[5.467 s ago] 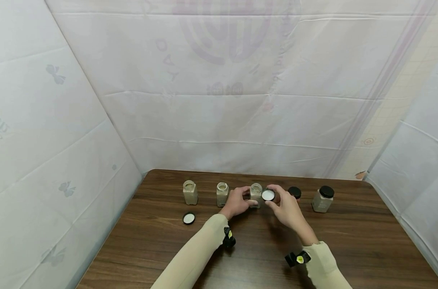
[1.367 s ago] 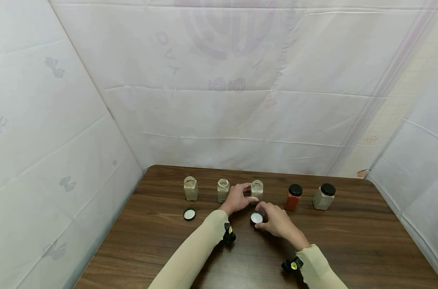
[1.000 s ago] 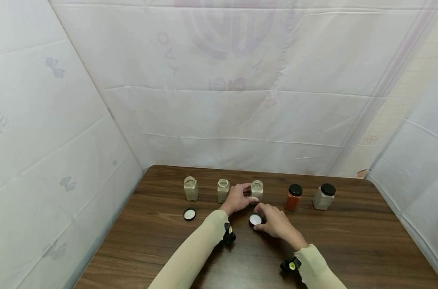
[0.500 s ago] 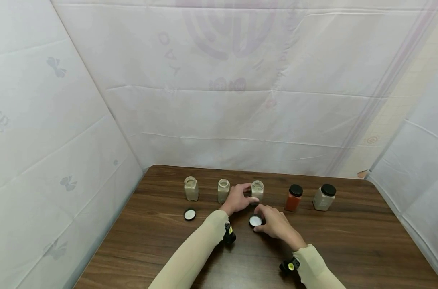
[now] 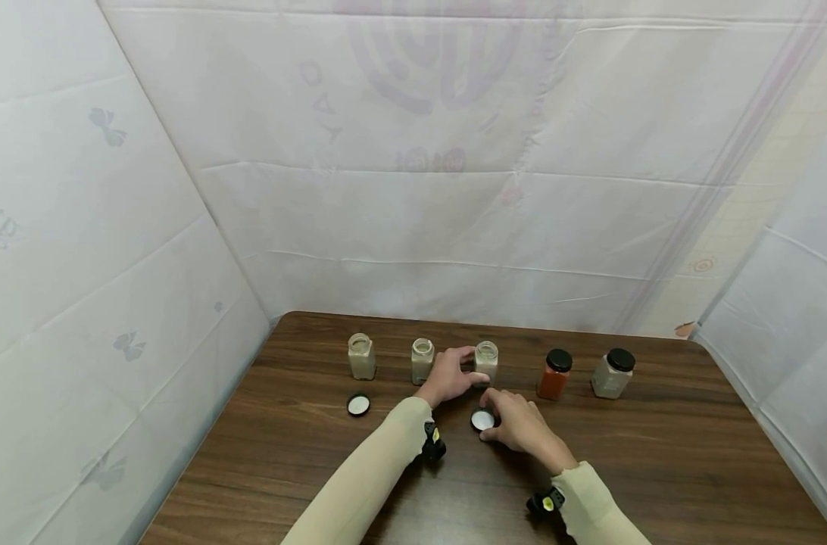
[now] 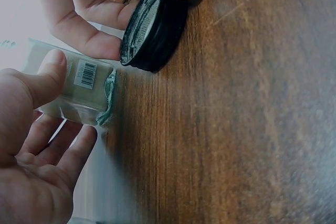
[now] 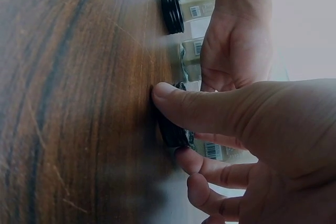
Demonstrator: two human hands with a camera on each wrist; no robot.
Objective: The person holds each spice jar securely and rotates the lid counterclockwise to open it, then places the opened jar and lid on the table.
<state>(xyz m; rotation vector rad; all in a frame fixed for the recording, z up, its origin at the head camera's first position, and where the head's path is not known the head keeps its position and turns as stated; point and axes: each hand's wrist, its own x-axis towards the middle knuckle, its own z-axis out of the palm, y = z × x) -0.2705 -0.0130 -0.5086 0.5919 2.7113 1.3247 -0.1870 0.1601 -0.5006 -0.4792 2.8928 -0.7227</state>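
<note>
My left hand point(image 5: 447, 376) grips a small square glass jar point(image 5: 485, 356) of pale powder, thumb in front and fingers behind; its mouth is uncovered. The left wrist view shows a barcode label point(image 6: 85, 74) on that jar. My right hand point(image 5: 522, 425) pinches a black jar lid point(image 5: 482, 421) by its rim between thumb and fingers. The lid's white inside faces up, low at the table in front of the jar. In the right wrist view, the thumb point(image 7: 194, 106) covers part of the lid point(image 7: 170, 127).
Two open jars point(image 5: 362, 357) point(image 5: 422, 359) of pale powder stand to the left. One loose lid point(image 5: 358, 405) lies before the leftmost jar. The right wrist view shows another lid point(image 7: 172, 14). Right of my hands stand a black-capped red jar point(image 5: 553, 377) and a black-capped pale jar point(image 5: 613, 375).
The right hand has brought the lid from beside the jar's mouth down and toward me to the table. In the last second it has barely moved. The left hand stays on the jar.
</note>
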